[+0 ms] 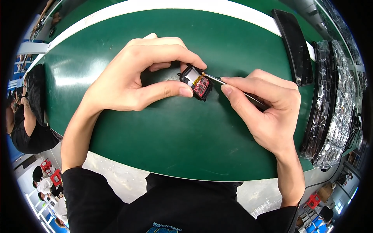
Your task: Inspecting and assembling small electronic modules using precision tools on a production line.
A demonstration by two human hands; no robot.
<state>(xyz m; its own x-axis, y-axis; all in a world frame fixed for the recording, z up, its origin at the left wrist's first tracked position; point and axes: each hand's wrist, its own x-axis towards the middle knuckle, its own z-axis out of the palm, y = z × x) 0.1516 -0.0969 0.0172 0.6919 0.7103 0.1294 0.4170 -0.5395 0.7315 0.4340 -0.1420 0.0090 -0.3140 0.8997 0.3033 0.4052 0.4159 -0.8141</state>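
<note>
The left hand (pixel 132 75) pinched the small black device (pixel 196 82) steady just above the green mat (pixel 175 136), so tweezers (pixel 233 88) clasped in the right hand (pixel 268 105) could reach its red board

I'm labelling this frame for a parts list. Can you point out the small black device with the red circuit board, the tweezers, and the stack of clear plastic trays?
Small black device (pixel 196 82), head view: on its red board.
Tweezers (pixel 213 78), head view: on the bare metal shaft.
Clear plastic trays (pixel 340 105), head view: on the top tray's surface.
</note>
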